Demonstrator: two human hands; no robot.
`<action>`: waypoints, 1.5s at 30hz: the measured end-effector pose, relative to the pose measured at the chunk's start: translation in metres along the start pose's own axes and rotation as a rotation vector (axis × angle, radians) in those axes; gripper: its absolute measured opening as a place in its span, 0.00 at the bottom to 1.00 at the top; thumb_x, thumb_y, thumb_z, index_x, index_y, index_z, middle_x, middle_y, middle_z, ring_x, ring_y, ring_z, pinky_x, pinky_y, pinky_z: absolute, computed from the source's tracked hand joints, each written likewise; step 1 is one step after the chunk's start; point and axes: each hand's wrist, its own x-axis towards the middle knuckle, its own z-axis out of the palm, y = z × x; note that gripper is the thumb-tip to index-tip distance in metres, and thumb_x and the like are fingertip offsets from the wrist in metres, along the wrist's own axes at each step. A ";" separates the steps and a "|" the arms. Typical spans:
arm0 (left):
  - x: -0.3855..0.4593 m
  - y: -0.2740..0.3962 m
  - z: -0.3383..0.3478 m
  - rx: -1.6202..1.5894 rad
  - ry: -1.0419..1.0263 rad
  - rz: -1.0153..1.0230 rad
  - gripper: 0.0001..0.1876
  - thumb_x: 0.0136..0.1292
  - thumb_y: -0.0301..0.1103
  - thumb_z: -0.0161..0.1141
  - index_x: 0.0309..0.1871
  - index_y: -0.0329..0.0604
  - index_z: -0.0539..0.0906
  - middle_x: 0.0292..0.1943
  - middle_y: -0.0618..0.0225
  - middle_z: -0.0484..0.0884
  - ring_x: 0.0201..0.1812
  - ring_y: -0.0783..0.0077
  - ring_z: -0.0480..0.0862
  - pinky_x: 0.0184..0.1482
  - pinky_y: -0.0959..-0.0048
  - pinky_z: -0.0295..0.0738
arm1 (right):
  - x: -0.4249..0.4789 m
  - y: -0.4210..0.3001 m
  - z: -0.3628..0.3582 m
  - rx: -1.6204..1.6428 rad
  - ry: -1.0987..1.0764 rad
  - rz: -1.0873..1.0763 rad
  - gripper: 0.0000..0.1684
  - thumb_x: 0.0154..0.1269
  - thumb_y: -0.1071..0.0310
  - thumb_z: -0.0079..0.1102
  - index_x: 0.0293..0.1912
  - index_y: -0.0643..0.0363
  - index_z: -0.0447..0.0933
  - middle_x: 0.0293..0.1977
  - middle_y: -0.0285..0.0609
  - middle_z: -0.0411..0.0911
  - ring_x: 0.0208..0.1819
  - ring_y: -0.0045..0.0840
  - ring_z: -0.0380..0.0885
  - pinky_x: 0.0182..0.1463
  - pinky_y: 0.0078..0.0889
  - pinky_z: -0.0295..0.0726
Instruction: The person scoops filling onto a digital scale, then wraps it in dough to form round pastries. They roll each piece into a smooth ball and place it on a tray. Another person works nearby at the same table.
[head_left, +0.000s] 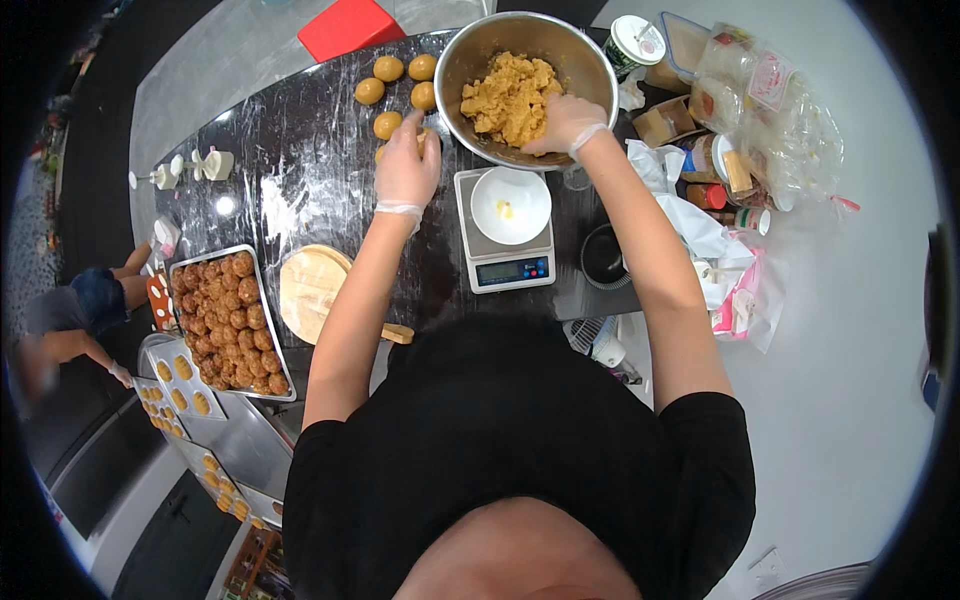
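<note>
My right hand (570, 124), in a clear glove, reaches into a steel mixing bowl (448, 97). Its fingers and thumb press around the edge of the crumbly yellow dough (510, 94), which partly hides the fingertips. Over the dark table, my gloved left hand (409, 169) spreads its fingers above round yellow dough balls (387, 125); it partly covers the nearest ones. Close to me, below the bowl, a digital kitchen scale (512, 271) carries a white dish (517, 221) with a little yellow residue inside.
Left of me lie a tray of brown filling balls (232, 322), round wooden boards (313, 292) and plunger moulds (217, 165). A red box (349, 30) stands at the far edge. Jars and bags (772, 112) crowd the right. Another person (82, 300) handles trays of pressed pastries (180, 386).
</note>
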 end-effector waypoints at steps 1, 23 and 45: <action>0.006 0.016 -0.004 -0.009 -0.038 -0.087 0.27 0.66 0.42 0.56 0.63 0.37 0.71 0.43 0.46 0.83 0.45 0.42 0.82 0.51 0.52 0.75 | 0.003 -0.009 0.002 -0.027 -0.055 0.036 0.56 0.41 0.36 0.73 0.60 0.66 0.68 0.54 0.49 0.77 0.55 0.36 0.79 0.57 0.38 0.78; 0.045 0.021 0.055 0.016 -0.064 -0.344 0.21 0.64 0.39 0.50 0.52 0.28 0.72 0.39 0.36 0.83 0.44 0.38 0.83 0.50 0.49 0.76 | 0.067 0.019 0.037 0.903 0.315 -0.072 0.37 0.48 0.52 0.67 0.55 0.65 0.77 0.51 0.58 0.80 0.52 0.42 0.81 0.57 0.35 0.78; 0.078 0.100 0.064 -1.672 -0.625 -0.776 0.26 0.67 0.55 0.59 0.57 0.45 0.77 0.53 0.61 0.80 0.55 0.66 0.80 0.57 0.63 0.78 | -0.014 -0.025 0.026 0.451 0.852 -0.196 0.33 0.66 0.52 0.55 0.63 0.64 0.69 0.58 0.56 0.73 0.63 0.48 0.69 0.66 0.56 0.63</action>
